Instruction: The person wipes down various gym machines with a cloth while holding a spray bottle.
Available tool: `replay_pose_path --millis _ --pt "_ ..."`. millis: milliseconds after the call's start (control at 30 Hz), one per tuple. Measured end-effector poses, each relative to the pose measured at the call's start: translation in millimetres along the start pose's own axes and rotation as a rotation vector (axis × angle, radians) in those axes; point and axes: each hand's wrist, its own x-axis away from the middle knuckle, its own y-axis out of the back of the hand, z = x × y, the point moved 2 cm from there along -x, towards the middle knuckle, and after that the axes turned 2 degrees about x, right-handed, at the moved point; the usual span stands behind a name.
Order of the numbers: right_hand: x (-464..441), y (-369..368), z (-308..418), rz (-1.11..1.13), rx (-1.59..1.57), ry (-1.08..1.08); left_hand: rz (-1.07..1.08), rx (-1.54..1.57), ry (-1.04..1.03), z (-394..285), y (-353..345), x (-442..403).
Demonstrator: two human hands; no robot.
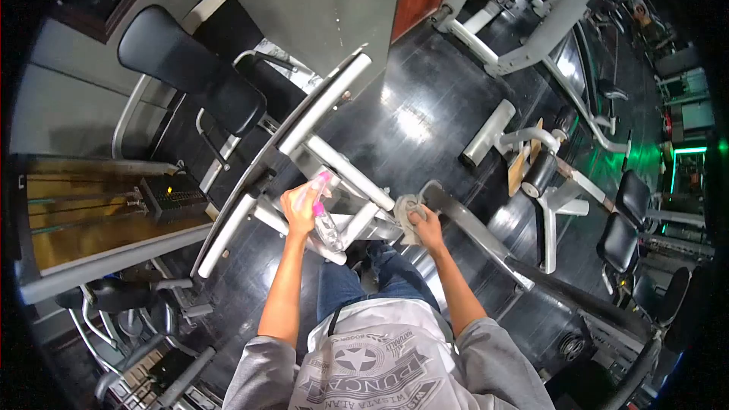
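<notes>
Spray bottle and cloth held close within a pale metal gym frame

Nearest, below two outstretched arms, are a printed shirt and jeans. At 11 o'clock, the left hand [298,210] has its fingers wrapped around the neck of a clear spray bottle [327,231] with a pink top, its body slanting over the frame. At 1 o'clock, the right hand [427,229] has its fingers closed on a bunched, light cloth [408,212] beside the end of a pale tube [351,171].

The bottle could knock the frame or slip if the neck grip loosens. The cloth's loose folds could snag on the tube end, and knuckles could scrape there if the hand slides off. A curved grey bar [477,229] at 1 o'clock runs near the right hand and could catch it on an outward swing.

Metal edges crowd the left hand. Beyond the frame, dark floor [410,118] opens at 12 o'clock, giving room forward. Farther off, a padded roller [541,173] stands between 1 and 2 o'clock and a black seat [182,57] at 11.
</notes>
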Motion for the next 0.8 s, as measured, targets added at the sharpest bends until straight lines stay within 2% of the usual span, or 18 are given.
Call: replay_pose_path --millis 33,67,100,167,200,300,367,433,500,567,600,700,733,800 --pt "-3 -9 -3 0.023 -0.289 -0.170 -0.027 -0.095 -0.075 -3 0 -1" --pt "-8 -22 -4 0.038 -0.511 -0.263 0.027 0.030 -0.009 -3 1 -3" --pt "-12 -33 -2 0.032 -0.522 -0.268 0.040 0.026 -0.012 -3 -1 -4" --pt "-16 -55 -1 0.053 -0.672 -0.433 0.004 0.031 -0.021 -4 0 -5" --pt "-15 -57 5 0.017 -0.564 -0.395 0.015 0.023 -0.023 -5 1 -5" --pt "1 -40 21 0.008 -0.530 -0.309 0.078 0.024 0.048 -10 3 -7" --pt "14 -25 34 0.034 -0.582 -0.351 0.083 0.103 0.114 -11 3 -6" --pt "19 -9 53 0.056 -0.149 -0.179 0.078 0.114 0.062 -5 2 -6" --pt "27 -3 79 0.063 -0.050 -0.115 0.067 0.125 0.013 -1 3 -4" --pt "29 -7 99 -0.183 0.230 0.266 0.068 0.170 0.109 3 1 -2" --pt "26 -15 104 -0.209 0.305 0.365 0.069 0.213 0.131 1 1 -3" --pt "10 -44 122 -0.192 0.395 0.455 0.076 0.218 0.076 9 1 -2" --pt "7 -53 134 -0.229 0.374 0.492 0.052 0.262 0.152 8 0 -1" --pt "-4 -62 154 -0.219 0.345 0.497 0.047 0.254 0.169 6 1 0"
